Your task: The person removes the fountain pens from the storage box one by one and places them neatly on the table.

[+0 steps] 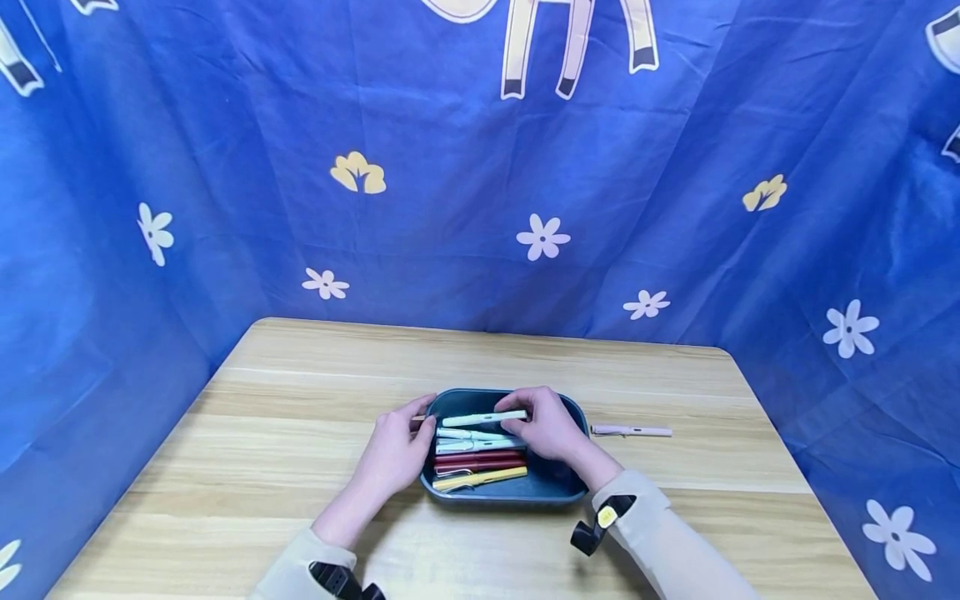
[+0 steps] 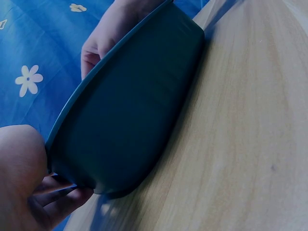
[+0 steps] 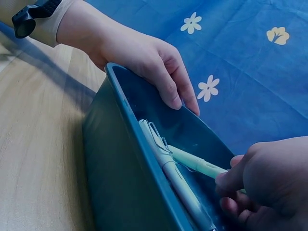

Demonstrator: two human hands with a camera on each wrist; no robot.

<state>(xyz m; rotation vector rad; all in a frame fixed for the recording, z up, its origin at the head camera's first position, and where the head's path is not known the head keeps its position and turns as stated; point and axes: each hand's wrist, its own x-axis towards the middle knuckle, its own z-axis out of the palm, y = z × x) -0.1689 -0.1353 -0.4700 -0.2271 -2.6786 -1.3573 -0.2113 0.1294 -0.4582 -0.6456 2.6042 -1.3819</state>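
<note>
A dark teal plastic bin (image 1: 510, 502) sits on the table, its left end held by my left hand (image 1: 393, 450). The thumb hooks over the rim while the fingers lie along the outside wall. My right hand (image 1: 552, 427) reaches inside and pinches the right end of a pale mint pen (image 1: 480, 418) near the bin's far wall. Beside that pen, toward me, lie several others side by side: light blue pens (image 1: 472, 447), dark red pens (image 1: 480, 461) and a yellow pen (image 1: 480, 479) at the near side. The right wrist view shows the pinched pen (image 3: 197, 163) between thumb and fingers.
A pale lilac pen (image 1: 633, 431) lies on the wood-grain table (image 1: 315, 375), just right of the bin. Blue patterned cloth (image 1: 450, 208) hangs behind and along both sides of the table.
</note>
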